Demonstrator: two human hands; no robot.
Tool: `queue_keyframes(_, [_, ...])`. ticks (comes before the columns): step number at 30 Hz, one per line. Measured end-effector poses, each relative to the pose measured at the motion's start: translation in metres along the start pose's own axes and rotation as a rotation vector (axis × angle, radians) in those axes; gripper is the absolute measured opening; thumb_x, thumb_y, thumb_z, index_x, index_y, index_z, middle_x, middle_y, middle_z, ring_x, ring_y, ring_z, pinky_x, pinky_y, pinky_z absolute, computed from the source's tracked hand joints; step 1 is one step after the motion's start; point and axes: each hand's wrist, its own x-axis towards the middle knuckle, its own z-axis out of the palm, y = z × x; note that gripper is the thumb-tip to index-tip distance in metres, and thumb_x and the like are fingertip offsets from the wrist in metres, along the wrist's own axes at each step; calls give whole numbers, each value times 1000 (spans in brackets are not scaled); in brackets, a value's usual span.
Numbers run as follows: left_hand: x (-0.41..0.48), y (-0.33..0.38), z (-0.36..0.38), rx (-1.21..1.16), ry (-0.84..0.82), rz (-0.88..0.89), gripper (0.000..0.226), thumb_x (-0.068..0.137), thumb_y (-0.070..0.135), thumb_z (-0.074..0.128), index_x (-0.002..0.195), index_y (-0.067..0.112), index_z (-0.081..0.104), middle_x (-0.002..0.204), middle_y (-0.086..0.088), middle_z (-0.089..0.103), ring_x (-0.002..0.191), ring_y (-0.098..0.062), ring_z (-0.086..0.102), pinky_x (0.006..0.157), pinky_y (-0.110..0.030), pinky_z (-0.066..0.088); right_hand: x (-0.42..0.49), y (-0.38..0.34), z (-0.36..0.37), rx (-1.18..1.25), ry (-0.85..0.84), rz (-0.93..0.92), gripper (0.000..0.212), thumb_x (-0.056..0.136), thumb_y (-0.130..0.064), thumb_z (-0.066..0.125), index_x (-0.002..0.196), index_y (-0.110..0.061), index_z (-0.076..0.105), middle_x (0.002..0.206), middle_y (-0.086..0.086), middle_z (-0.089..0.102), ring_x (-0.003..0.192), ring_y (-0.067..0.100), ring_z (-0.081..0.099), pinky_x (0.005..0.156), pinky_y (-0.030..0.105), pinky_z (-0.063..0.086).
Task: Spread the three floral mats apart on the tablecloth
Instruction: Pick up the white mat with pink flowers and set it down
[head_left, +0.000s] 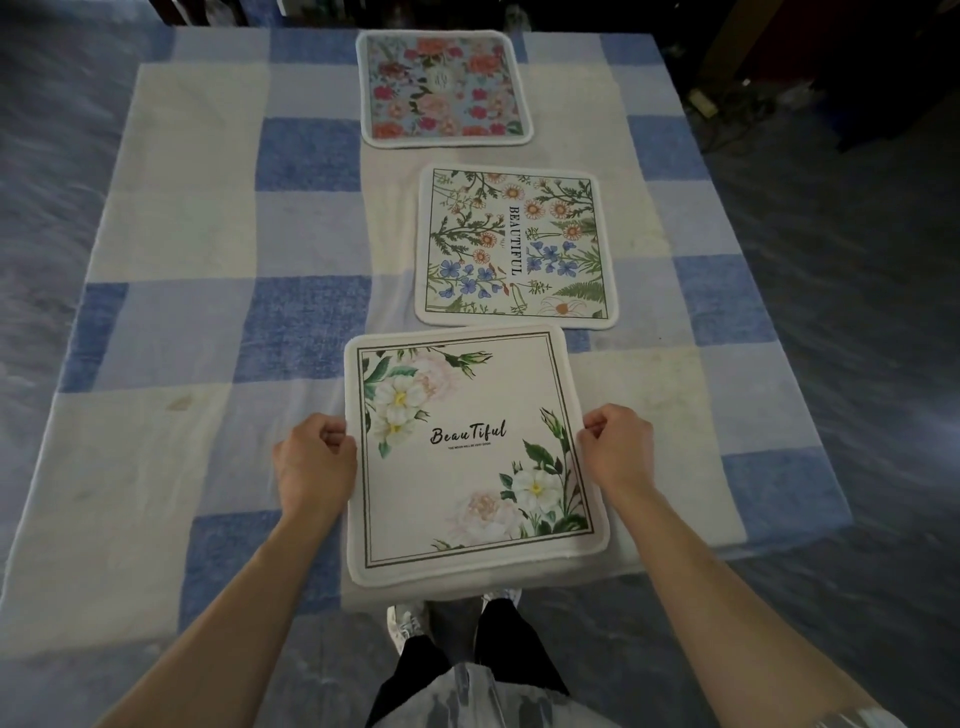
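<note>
A blue-and-cream checked tablecloth (208, 291) lies spread flat, and three floral mats rest on it in a rough line running away from the person. Two hands are in view. At the left, the left hand (314, 460) is curled closed on the left edge of the nearest mat (467, 462), the cream one with white flowers and the word "BeauTiful". At the right, the right hand (615, 449) pinches the same mat's right edge. This mat's near edge hangs just past the cloth's front border. Beyond it, slightly rightward and just apart, lies the daisy mat (517, 249) printed "BEAUTIFUL". Farthest away lies the red-rose mat (444, 88), clear of the others.
</note>
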Motion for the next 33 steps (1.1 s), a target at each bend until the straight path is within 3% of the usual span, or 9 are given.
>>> queue_keyframes(7, [1, 9, 1, -28, 31, 21, 14, 86, 8, 61, 92, 15, 71, 72, 8, 64, 72, -9, 56, 74, -28, 46, -3, 8, 0, -15, -27, 32, 17, 85, -4, 64, 97, -9, 74, 94, 6, 73, 84, 19, 67, 78, 26, 53])
queue_keyframes(11, [2, 4, 2, -2, 20, 1, 13, 86, 7, 61, 90, 16, 69, 74, 7, 63, 71, 1, 48, 67, -19, 36, -2, 4, -1, -2, -29, 22, 19, 84, -1, 64, 98, -8, 74, 94, 6, 73, 81, 17, 65, 73, 22, 49])
queue_keyframes(18, [10, 1, -2, 16, -50, -3, 8, 82, 12, 66, 86, 17, 69, 76, 5, 67, 78, -15, 62, 74, -30, 51, -6, 2, -3, 1, -26, 7, 15, 86, -6, 65, 99, -9, 73, 92, 3, 72, 83, 17, 65, 74, 23, 49])
queue_keyframes(21, [13, 1, -7, -13, -41, 13, 8, 81, 14, 68, 87, 18, 67, 78, 6, 66, 81, -17, 62, 70, -26, 46, -5, -5, -10, 17, 16, -21, 10, 85, -10, 64, 92, -11, 72, 83, -2, 69, 81, 17, 66, 73, 26, 51])
queue_keyframes(25, [19, 8, -17, -32, -12, 33, 20, 82, 18, 70, 101, 14, 69, 84, 3, 66, 81, -14, 60, 75, -27, 45, -5, -18, -19, 85, 36, -93, 22, 86, -17, 68, 107, -13, 68, 88, -2, 66, 79, 12, 61, 73, 21, 45])
queue_keyframes(33, [27, 33, -49, -38, -49, 217, 23, 82, 24, 72, 103, 17, 67, 84, 8, 62, 73, -6, 57, 74, -27, 43, -26, -47, -40, 174, 65, -143, 39, 87, -31, 66, 124, -18, 59, 103, -2, 63, 91, 12, 61, 77, 25, 45])
